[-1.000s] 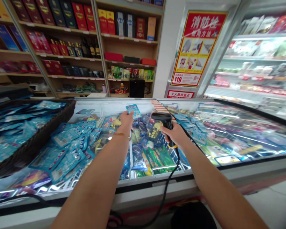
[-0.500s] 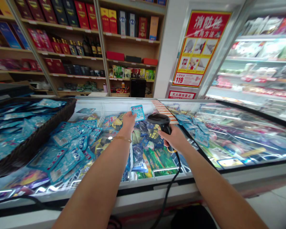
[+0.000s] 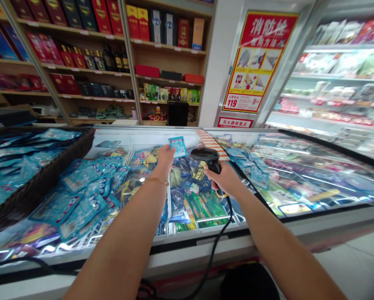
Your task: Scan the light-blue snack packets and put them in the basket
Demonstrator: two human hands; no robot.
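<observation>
Okay, left hand (image 3: 165, 156) pinches a blue packet (image 3: 177, 146) at its left edge, held up above the freezer (image 3: 202, 246), printed side toward the camera. Row of round marks near the packet's top; its small print is too blurry to read. Right hand (image 3: 223, 177) is closed around the handle of a black scanner (image 3: 205, 155), head just right of the packet, not touching it. Scanner's lower handle is partly hidden by the fingers; its cable (image 3: 216, 239) drops over the freezer's front edge.

Readable: red and yellow poster (image 3: 257, 62) says 消防栓 使用方法, with 119 at its lower left; red sign (image 3: 235, 123) under it says 灭火器放置点, bottom line cut by the freezer. Dark bag (image 3: 199, 174) below the scanner has yellow characters, partly covered, can't make out. Barcode shows on another bag (image 3: 178, 210), digits too small.

More blue packets (image 3: 83, 183) lie in a loose heap left of the left arm, overlapping, print mostly hidden. Dark basket (image 3: 46, 177) full of similar ones is cut off at left. Boxes (image 3: 101, 16) on the back shelves: lettering too small, top row cropped. Cooler (image 3: 337, 100) at right is blurred, labels illegible. Black rounded shape (image 3: 249, 283) at the bottom is cut off, can't identify.
</observation>
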